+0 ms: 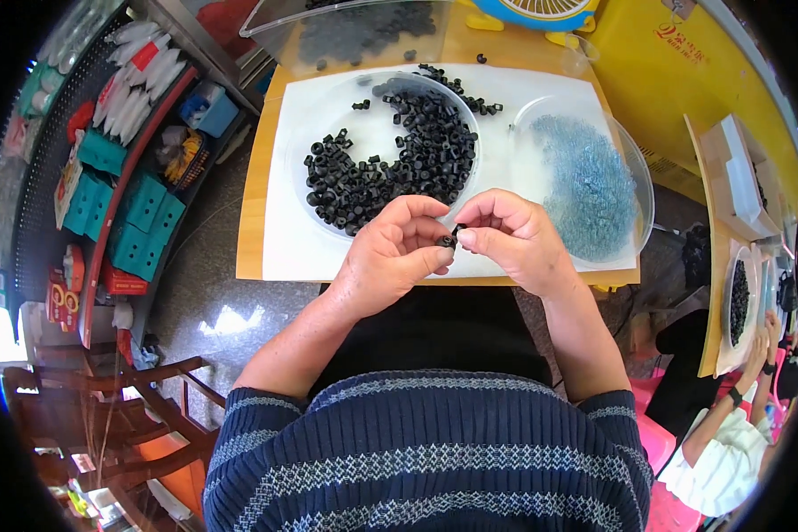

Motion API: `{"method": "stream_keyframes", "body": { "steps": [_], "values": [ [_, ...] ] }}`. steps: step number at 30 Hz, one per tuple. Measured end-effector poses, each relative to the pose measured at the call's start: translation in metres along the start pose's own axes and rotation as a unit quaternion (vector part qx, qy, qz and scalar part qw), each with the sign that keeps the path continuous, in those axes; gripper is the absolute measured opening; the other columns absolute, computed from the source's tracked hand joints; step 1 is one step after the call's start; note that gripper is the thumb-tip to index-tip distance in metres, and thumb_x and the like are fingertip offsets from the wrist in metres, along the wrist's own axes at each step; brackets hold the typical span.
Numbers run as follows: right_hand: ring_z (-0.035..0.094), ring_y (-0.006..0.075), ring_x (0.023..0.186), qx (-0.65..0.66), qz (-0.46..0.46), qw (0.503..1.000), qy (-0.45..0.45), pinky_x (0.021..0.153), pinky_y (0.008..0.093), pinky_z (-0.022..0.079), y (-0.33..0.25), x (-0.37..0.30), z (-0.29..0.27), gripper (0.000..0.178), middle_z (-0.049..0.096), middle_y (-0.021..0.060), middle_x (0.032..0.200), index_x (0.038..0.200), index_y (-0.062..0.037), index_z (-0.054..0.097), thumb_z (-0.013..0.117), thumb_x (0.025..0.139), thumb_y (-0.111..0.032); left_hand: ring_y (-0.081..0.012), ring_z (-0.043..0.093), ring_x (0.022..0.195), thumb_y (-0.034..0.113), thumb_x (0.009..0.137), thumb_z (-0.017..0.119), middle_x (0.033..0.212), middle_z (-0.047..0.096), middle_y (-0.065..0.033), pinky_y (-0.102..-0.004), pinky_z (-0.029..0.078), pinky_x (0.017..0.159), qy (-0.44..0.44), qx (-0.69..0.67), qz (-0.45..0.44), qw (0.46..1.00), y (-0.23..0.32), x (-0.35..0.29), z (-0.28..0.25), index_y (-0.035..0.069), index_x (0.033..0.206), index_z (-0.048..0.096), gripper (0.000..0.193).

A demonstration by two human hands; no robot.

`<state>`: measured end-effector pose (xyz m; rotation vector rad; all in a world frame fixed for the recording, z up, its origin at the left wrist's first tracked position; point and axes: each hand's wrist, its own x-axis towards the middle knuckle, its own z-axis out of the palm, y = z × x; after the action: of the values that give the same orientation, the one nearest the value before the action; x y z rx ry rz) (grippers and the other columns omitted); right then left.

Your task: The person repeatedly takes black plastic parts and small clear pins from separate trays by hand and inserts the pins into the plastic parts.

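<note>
My left hand (pixel 388 257) and my right hand (pixel 514 238) meet fingertip to fingertip over the near edge of a small wooden table (pixel 255 177). Between thumbs and forefingers they pinch one small black rubber ring (pixel 449 238). Just beyond the hands lies a clear round dish (pixel 328 97) holding a heap of several black rubber rings (pixel 408 164). To its right, a second clear dish (pixel 640 191) holds a pile of small blue metal pieces (pixel 590 186). Both dishes rest on a white sheet (pixel 284 239).
A clear tray (pixel 279 22) with more black rings lies at the table's far edge, beside a blue and yellow fan (pixel 532 13). Shelves of packaged goods (pixel 124 177) stand at left. Another person (pixel 727 443) works at a neighbouring table (pixel 709 293) at right.
</note>
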<state>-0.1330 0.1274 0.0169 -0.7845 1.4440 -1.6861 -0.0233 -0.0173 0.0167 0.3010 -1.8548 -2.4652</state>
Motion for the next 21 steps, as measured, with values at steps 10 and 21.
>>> {"method": "stream_keyframes", "body": {
  "steps": [10,21],
  "values": [
    [0.055,0.0074,0.071,-0.056,0.015,0.998,0.025,0.063,0.0211,0.045,0.005,-0.008,-0.007,0.013,0.060,0.0039,0.076,0.089,0.0020,0.058,0.056,0.078,-0.004,-0.0119,0.055,0.077,0.000,0.077,0.056,0.089,0.056,-0.0087,-0.0237,0.046,0.068,0.000,0.028,-0.030,0.999,-0.005,0.007,0.007,0.001,0.109,0.040,0.036],
    [0.051,0.0050,0.067,-0.086,0.042,0.995,0.020,0.061,0.0186,0.043,0.008,-0.009,-0.012,0.010,0.056,0.0001,0.074,0.087,0.0006,0.056,0.055,0.079,-0.004,-0.0123,0.056,0.078,-0.001,0.077,0.055,0.089,0.056,-0.0092,-0.0232,0.046,0.069,-0.004,0.038,-0.047,0.998,-0.007,0.008,0.009,0.001,0.110,0.040,0.035]
  ]
}}
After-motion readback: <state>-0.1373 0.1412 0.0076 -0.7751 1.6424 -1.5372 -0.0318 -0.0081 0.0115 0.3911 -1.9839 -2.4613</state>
